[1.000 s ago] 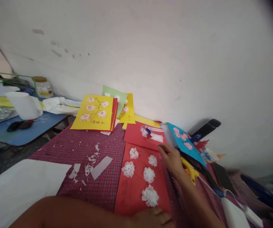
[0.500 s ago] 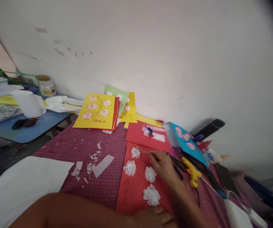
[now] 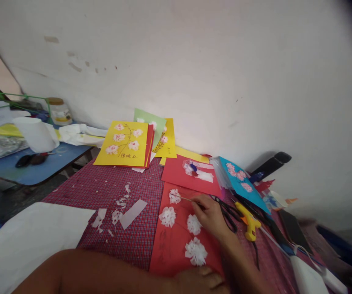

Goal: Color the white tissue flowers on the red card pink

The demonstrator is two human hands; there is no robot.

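A red card [image 3: 176, 253] lies in front of me with several white crumpled-paper flowers on it and handwriting down its left side. Between the fingertips of my right hand [image 3: 208, 212] is a thin wooden stick [image 3: 184, 199]. Its tip touches the top left paper flower [image 3: 174, 196], which has a faint pink tint. My left hand [image 3: 202, 281] rests flat on the card's lower edge, below the largest paper flower [image 3: 195, 251], its fingers partly cut off by the frame.
A yellow hot glue gun [image 3: 249, 222] and black scissors [image 3: 229, 214] lie right of the card. Behind it are a second red card [image 3: 176, 171] and a blue card [image 3: 240, 179]. Paper scraps [image 3: 122, 202] and a white sheet [image 3: 41, 228] lie left. A yellow flower card [image 3: 102, 159] leans at the back.
The stick's tip has shifted slightly down and left on the top left flower, and my right hand has tilted a little with it. My left hand stays in place.
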